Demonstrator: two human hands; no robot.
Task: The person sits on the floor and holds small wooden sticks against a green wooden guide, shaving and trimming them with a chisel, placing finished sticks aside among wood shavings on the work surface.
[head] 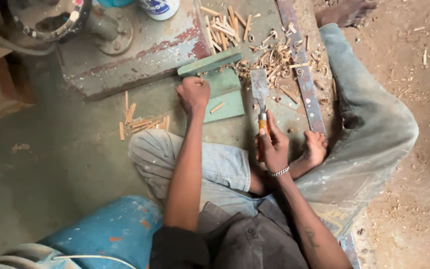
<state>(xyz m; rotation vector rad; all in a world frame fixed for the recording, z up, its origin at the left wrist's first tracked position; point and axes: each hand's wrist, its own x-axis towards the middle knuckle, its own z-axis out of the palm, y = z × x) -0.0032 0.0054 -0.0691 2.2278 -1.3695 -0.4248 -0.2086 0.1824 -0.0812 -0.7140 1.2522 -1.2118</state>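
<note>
Sitting cross-legged on the grey-green concrete floor (65, 149), seen from above. Gripping, with the right hand (273, 145) closed tight around it, the orange wooden handle of a broad flat-bladed steel chisel (260, 92), blade pointing away from the body and lying just right of the green painted wooden block (223, 89). Pressing down with the left hand (193, 93), curled into a fist, on the left edge of that green block; fingers folded under, so not possible to tell whether anything small is being pinched inside. Wearing a silver chain bracelet (279, 172) on the right wrist. Resting a bare foot (314, 148) just right of the chisel hand, touching the lower end of a long rusty flat metal bar (302, 74) running up toward the far edge of the floor. Lying on the green block, one short pale wooden sliver (217, 107). Piling up beyond the block and around the chisel blade, curled pale wood shavings (274, 57) mixed with short cut sticks. Lying left of the fist, well apart from the block, a small cluster of short pale wooden sticks (143, 122). Standing at the far left, a worn grey metal machine base with red paint patches (140, 47), touching the far end of the green block. Showing at the near edge of the floor, a blue rounded plastic drum (110, 231), beside the left knee. Spreading along the right side, loose brown sawdust-covered ground (414, 164).
</note>
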